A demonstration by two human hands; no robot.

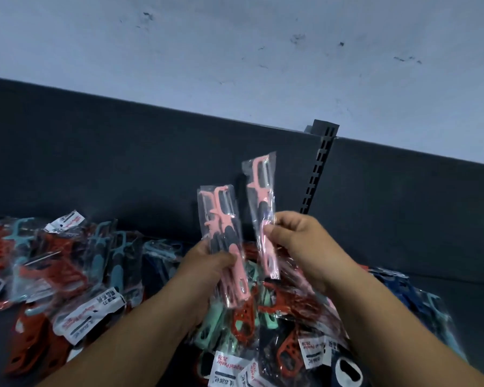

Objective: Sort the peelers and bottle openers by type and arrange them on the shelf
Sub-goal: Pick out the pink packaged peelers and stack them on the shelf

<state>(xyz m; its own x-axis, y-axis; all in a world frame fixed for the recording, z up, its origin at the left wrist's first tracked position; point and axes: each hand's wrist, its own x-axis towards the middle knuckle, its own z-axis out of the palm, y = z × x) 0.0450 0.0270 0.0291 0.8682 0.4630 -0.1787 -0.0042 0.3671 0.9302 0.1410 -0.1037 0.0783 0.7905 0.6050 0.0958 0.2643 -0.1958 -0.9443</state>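
Both hands up over the shelf pile – pink peelers in each.

Left hand point(207, 265) grips a small bunch of bagged pink peelers point(221, 216) around the handles, fingers curled tight, blades pointing up. Right hand point(296, 236) pinches a single bagged pink peeler point(260, 185) at mid-handle between thumb and fingertips, held upright just beside the bunch, not touching it. Both lots are raised above the dark shelf point(444, 291), in front of its back panel point(95, 152) and near the slotted upright point(317, 174). Below lies a loose heap of clear-bagged tools – red packs point(53, 275) and teal peelers point(118, 247) at left, mint ones point(215, 319) under the wrists, navy packs point(397, 289) at right. White labels point(90, 311) show here and there, blurred. Pale scuffed wall point(235, 51) above.
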